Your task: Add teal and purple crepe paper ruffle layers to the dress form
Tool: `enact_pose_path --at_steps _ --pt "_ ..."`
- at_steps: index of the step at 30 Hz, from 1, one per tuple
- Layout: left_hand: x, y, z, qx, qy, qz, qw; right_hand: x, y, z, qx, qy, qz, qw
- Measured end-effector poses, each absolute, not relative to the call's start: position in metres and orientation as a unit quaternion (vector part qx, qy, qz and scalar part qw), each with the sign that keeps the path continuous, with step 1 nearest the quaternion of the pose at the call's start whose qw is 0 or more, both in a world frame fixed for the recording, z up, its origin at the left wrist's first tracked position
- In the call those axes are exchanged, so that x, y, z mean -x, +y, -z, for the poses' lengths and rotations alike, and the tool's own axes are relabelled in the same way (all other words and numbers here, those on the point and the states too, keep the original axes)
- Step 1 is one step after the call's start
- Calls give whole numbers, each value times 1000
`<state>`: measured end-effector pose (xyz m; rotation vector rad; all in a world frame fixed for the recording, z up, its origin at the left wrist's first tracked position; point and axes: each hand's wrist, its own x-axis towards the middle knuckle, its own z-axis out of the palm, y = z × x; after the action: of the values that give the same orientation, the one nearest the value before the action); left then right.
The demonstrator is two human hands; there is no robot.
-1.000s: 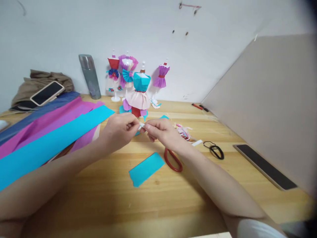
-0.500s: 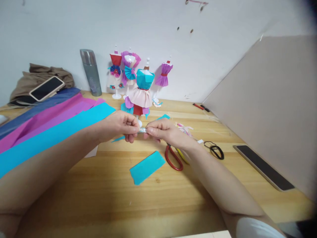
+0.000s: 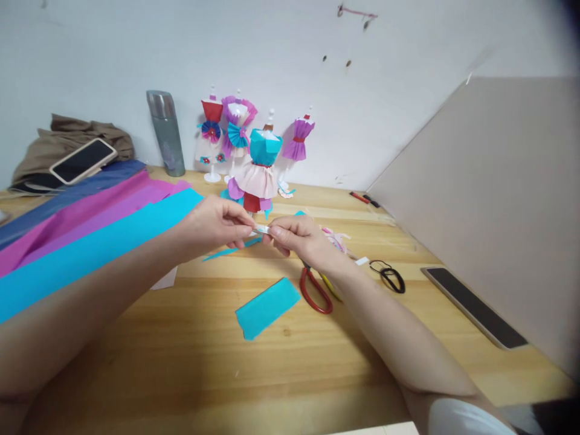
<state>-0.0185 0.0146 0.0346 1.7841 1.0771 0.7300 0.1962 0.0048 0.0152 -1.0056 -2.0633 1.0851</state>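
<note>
"Seeing what on the left?"
"Seeing a long blue paper (image 3: 90, 258) lying on the tabletop (image 3: 181, 362)."
"And gripping what?"
"Pinching one end of a small pale strip (image 3: 262, 229) with the left hand (image 3: 216, 222), the other end with the right hand (image 3: 303, 240), holding it above the tabletop before a dressed dummy (image 3: 259, 179)."
"Noticing what farther right?"
"Seeing scissors (image 3: 308, 272) lying near the right wrist, then black hair ties (image 3: 402, 286)."

Both forearms (image 3: 118, 284) angle inward over table (image 3: 181, 377); left hand (image 3: 218, 222), right hand (image 3: 299, 235) just apart above it, both pinching, thumbs on top.
</note>
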Motion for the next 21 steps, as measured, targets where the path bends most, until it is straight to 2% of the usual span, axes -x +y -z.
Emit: enact_pose_path --at_steps 5,7,12,15,21 --pt "15 1 -27 -802 447 -357 172 -190 0 -16 384 -836 -239 311" --pt "12 -4 -26 -810 436 -361 155 -188 -2 -14 389 -850 -168 311" --pt "10 -5 -23 -804 418 -370 204 -187 -4 -6 400 -863 -36 307" --pt "11 0 -20 -797 440 -372 180 -184 -6 -6 409 -861 -45 300" --pt "11 1 -23 -808 480 -326 103 -178 -14 -13 430 -832 -178 303"
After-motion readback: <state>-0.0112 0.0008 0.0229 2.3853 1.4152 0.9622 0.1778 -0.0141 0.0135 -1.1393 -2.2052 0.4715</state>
